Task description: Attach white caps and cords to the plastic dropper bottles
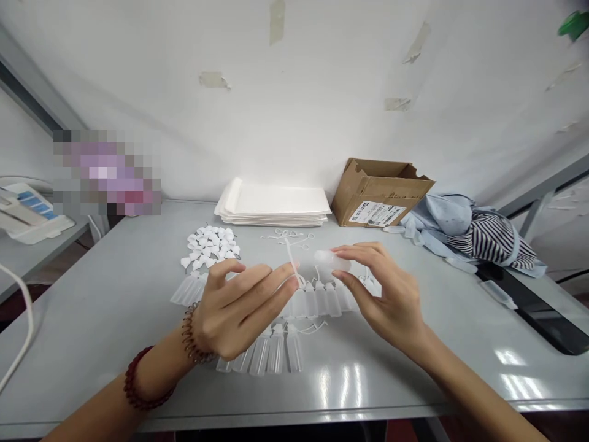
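My left hand point(246, 304) pinches a thin white plastic strap point(291, 253) between its fingertips, with a loop near the lower end. Across from it, my right hand point(389, 294) grips a small translucent plastic bottle point(324, 260) by thumb and fingers, tilted sideways. Strap and bottle are apart. Beneath the hands lies a row of similar bottles point(317, 302), partly hidden by my left hand. Closer to me is a second row of bottles point(276, 353). Loose looped straps point(301, 238) lie beyond my hands, and a pile of small white caps point(209, 247) sits to the left.
White padded envelopes point(276, 199) are stacked against the wall beside an open cardboard box point(381, 193). Light blue and striped cloth point(492, 236) lies at right, near a long black object point(547, 319) and a few stray bottles. A white device point(32, 209) stands far left.
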`<move>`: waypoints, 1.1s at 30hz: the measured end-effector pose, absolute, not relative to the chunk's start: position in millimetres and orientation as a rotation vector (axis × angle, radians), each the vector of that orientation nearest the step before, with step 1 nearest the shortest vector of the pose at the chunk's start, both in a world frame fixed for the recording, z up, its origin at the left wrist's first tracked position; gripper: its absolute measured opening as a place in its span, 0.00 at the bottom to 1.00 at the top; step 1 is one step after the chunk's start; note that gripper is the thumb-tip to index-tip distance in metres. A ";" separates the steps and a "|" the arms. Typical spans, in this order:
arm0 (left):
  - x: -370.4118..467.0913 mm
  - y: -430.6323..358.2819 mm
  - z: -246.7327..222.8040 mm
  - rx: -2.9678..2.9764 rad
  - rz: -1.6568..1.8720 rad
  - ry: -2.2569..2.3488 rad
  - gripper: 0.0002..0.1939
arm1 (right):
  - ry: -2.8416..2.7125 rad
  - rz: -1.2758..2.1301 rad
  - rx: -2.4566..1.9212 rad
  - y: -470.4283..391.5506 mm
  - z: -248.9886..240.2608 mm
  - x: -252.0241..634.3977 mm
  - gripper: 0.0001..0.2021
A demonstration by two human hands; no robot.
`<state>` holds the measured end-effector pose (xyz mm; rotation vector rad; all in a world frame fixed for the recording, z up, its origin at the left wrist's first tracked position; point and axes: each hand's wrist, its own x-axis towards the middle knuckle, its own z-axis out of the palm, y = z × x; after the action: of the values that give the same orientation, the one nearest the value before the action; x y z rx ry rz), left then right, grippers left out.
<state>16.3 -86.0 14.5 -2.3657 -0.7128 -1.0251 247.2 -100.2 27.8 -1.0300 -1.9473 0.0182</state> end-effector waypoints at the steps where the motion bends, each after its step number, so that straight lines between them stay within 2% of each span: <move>1: 17.3 -84.5 16.8 -2.364 -1.029 -0.671 0.10 | -1.943 0.043 -1.019 -101.0 26.2 244.5 0.13; 5: 20.0 -75.1 22.5 -2.365 -1.133 -0.556 0.07 | -1.938 0.143 -0.981 -106.5 15.8 237.7 0.15; 15: 29.0 -77.6 19.1 -2.634 -1.694 -0.873 0.11 | -1.934 0.270 -0.959 -115.8 6.6 229.8 0.15; 22: 22.1 -78.3 23.0 -2.901 -2.194 -1.591 0.05 | -1.940 0.321 -0.938 -118.3 4.6 226.0 0.15; 26: 19.0 -71.1 25.4 -2.898 -2.510 -2.104 0.06 | -1.936 0.348 -0.932 -119.4 3.5 225.3 0.16; 29: 20.8 -66.2 28.0 -2.826 -2.743 -2.290 0.07 | -1.938 0.342 -0.923 -119.5 3.2 225.1 0.16; 33: 22.9 -63.3 29.1 -2.744 -2.813 -2.508 0.08 | -1.939 0.330 -0.934 -118.4 3.5 225.7 0.15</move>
<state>22.9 -63.3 29.1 -2.7440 -2.5080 -2.8135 225.7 -118.4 3.5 -0.9338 -1.9394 0.3302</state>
